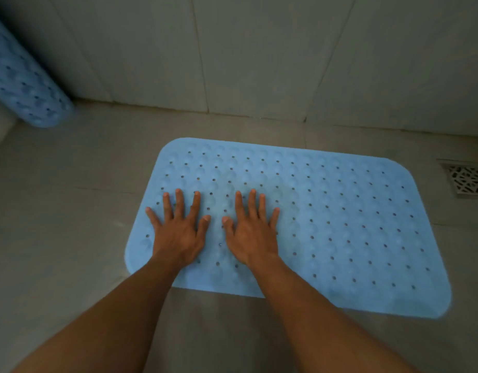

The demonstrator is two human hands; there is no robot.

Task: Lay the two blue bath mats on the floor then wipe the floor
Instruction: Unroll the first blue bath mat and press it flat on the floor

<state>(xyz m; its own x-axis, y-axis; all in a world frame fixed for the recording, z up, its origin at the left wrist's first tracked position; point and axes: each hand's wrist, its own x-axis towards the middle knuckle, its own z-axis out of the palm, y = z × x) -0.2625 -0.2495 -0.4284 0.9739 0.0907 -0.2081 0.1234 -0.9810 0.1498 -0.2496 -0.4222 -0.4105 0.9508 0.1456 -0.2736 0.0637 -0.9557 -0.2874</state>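
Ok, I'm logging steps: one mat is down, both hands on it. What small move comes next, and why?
Probably slide both hands rightward: the left hand and right hand press flat on only the left part of the mat. The second mat leans, rolled, at the wall.

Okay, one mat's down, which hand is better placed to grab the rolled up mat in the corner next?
Probably left. The rolled mat leans in the far-left corner, nearer the left hand; the right hand would have to cross over. Both lie flat on the laid mat, holding nothing.
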